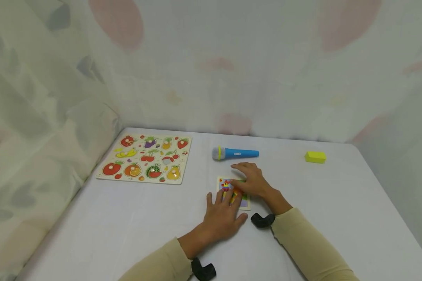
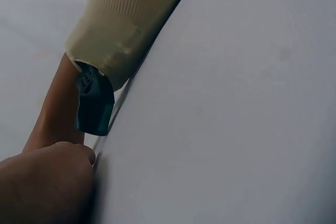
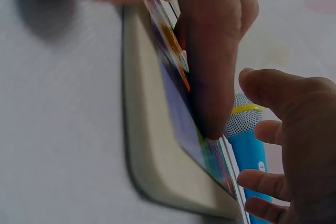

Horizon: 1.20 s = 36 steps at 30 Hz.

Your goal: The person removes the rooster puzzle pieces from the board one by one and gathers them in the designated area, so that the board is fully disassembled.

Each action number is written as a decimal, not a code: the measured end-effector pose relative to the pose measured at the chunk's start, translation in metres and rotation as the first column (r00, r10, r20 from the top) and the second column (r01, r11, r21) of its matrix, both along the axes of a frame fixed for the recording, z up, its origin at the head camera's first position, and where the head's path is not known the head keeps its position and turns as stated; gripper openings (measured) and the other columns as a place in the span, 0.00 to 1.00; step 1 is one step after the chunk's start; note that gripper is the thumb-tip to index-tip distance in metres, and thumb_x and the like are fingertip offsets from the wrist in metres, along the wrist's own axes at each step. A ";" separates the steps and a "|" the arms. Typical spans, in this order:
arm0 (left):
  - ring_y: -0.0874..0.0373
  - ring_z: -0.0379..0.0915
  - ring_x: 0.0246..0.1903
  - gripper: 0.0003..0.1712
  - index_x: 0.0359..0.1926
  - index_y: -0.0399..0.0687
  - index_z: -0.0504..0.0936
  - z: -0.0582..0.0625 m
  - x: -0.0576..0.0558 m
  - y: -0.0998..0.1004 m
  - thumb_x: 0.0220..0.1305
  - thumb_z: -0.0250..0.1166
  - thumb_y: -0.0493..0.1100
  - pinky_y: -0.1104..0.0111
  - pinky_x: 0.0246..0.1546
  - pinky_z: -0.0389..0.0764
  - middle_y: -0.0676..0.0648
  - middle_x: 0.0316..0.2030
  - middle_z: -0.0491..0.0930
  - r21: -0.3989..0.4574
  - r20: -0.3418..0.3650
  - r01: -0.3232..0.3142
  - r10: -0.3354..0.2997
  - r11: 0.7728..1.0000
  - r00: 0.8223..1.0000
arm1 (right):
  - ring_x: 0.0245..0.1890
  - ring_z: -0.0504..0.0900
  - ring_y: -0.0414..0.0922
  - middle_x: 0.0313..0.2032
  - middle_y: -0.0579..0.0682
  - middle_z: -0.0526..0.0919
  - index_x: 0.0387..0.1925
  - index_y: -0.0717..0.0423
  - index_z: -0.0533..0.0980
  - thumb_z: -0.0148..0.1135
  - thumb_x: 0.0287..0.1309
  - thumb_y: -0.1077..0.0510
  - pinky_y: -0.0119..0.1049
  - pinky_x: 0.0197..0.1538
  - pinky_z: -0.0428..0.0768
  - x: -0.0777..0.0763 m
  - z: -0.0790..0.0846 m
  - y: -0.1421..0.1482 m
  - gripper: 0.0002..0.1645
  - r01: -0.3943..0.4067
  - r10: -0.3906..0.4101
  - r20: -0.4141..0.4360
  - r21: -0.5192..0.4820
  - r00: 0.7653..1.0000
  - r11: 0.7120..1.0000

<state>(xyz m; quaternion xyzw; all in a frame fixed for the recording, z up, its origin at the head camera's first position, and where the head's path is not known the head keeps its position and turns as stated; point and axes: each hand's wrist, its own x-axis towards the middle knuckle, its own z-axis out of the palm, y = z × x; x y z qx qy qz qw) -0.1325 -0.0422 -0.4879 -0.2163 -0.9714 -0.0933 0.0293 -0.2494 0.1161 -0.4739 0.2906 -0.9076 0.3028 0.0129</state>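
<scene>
A small picture board (image 1: 245, 203) with a pale border and a colourful printed face lies flat on the white table. My left hand (image 1: 222, 217) rests on its near part with fingers spread and extended, hiding much of the picture. Over the board's far right side is my right hand (image 1: 254, 181), its thumb and fingers apart. In the right wrist view, the left fingers (image 3: 212, 61) press on the board (image 3: 149, 145), while the right hand (image 3: 310, 135) shows nothing in its grasp. The left wrist view shows only part of the left hand (image 2: 47, 182) and no board.
A blue toy microphone (image 1: 240, 153) lies just beyond the hands. To the left is a wooden fruit puzzle (image 1: 158, 158) with knobbed pieces. A yellow block (image 1: 315, 157) sits at the far right. Patterned cloth (image 1: 232, 78) hangs behind the table.
</scene>
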 end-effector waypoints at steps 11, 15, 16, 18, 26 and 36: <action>0.38 0.47 0.67 0.40 0.72 0.51 0.62 0.001 0.006 0.007 0.69 0.43 0.68 0.34 0.56 0.49 0.42 0.72 0.53 -0.019 -0.041 -0.034 0.034 0.999 0.999 | 0.64 0.61 0.57 0.62 0.56 0.70 0.60 0.47 0.76 0.64 0.58 0.43 0.61 0.59 0.56 0.000 -0.002 -0.007 0.29 -0.044 0.044 0.001 0.032 0.999 0.999; 0.38 0.47 0.67 0.39 0.72 0.51 0.63 0.000 0.006 0.008 0.69 0.43 0.68 0.35 0.55 0.51 0.42 0.71 0.54 -0.038 -0.059 -0.030 0.028 0.999 0.998 | 0.64 0.60 0.57 0.63 0.56 0.69 0.58 0.45 0.78 0.64 0.59 0.42 0.60 0.59 0.56 0.000 -0.002 -0.010 0.26 -0.049 0.048 0.021 0.050 0.999 0.998; 0.38 0.48 0.66 0.39 0.71 0.51 0.63 0.000 0.006 0.007 0.69 0.42 0.68 0.35 0.55 0.51 0.42 0.71 0.54 -0.042 -0.063 -0.029 0.026 0.999 0.998 | 0.64 0.60 0.57 0.63 0.56 0.69 0.56 0.44 0.79 0.64 0.59 0.42 0.61 0.59 0.56 0.000 -0.001 -0.010 0.25 -0.050 0.048 0.029 0.050 0.998 0.997; 0.38 0.48 0.66 0.39 0.71 0.51 0.64 -0.001 0.006 0.007 0.69 0.41 0.68 0.35 0.55 0.52 0.42 0.71 0.55 -0.050 -0.066 -0.026 0.023 0.998 0.998 | 0.65 0.59 0.57 0.63 0.56 0.69 0.53 0.44 0.80 0.64 0.59 0.43 0.61 0.60 0.55 0.000 0.000 -0.011 0.22 -0.048 0.045 0.039 0.057 0.998 0.997; 0.39 0.48 0.66 0.33 0.70 0.52 0.66 -0.002 0.003 0.008 0.73 0.40 0.62 0.35 0.54 0.51 0.43 0.70 0.56 -0.054 -0.071 -0.019 0.015 0.998 0.997 | 0.65 0.57 0.59 0.64 0.55 0.68 0.42 0.41 0.82 0.65 0.57 0.43 0.61 0.61 0.52 -0.003 -0.002 -0.013 0.13 -0.045 0.042 0.056 0.055 0.998 0.997; 0.39 0.47 0.67 0.31 0.69 0.53 0.66 -0.003 0.003 0.007 0.73 0.39 0.60 0.36 0.54 0.51 0.43 0.69 0.57 -0.058 -0.080 -0.015 0.010 0.998 0.997 | 0.65 0.58 0.58 0.64 0.54 0.69 0.41 0.44 0.83 0.65 0.57 0.47 0.62 0.61 0.53 0.002 0.003 -0.016 0.12 -0.070 0.067 0.085 0.032 0.994 0.997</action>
